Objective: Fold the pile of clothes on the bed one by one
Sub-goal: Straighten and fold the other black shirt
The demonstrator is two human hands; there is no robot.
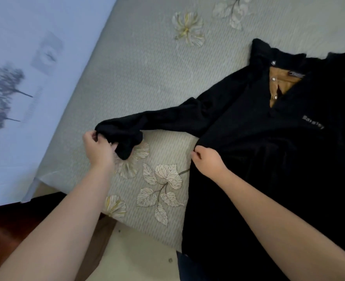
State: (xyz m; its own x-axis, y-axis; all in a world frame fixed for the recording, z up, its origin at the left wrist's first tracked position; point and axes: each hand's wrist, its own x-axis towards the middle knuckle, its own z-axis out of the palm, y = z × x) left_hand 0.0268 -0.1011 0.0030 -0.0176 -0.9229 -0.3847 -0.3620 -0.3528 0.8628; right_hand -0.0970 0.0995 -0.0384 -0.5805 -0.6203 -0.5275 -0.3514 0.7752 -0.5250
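The black jacket (269,159) lies face up on the bed (147,78), collar away from the person, front open at the neck to show a tan lining (283,86) and a row of snaps. The left hand (98,147) grips the cuff of the sleeve (157,122), fingers curled round the bunched fabric, and holds it out sideways off the body. That looks like a setup for swinging the sleeve across the chest. The right hand (208,161) pinches the side edge of the jacket just below the armpit, thumb and fingers closed on the cloth, probably to anchor the body so it doesn't drag while the sleeve moves, or to start the side fold along that line.

No other garment of the pile shows in this view, just this 1 piece.

The bedspread is pale green and quilted, printed with leaves and flowers (163,187). To the left runs a white wall with a blurred grey tree picture (3,92). Dark reddish floor (5,230) sits at the lower left corner.
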